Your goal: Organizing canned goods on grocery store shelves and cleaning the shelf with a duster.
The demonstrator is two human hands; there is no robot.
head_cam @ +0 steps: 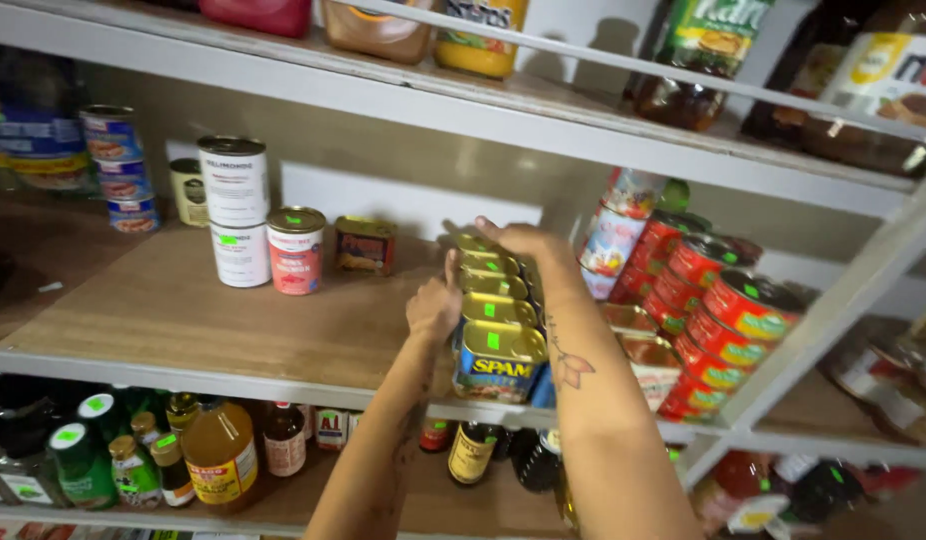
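A row of several rectangular blue-and-yellow meat tins with gold tops and green stickers runs from the front of the wooden shelf toward the back. My left hand presses against the left side of the row near its middle. Over the far end of the row lies my right hand, fingers resting on the rearmost tin's top, forearm running along the row's right side. Neither hand lifts a tin.
White and red round cans and a small flat tin stand to the left. Stacked red cans lie right of the row. Bottles fill the shelf below; jars sit on the shelf above.
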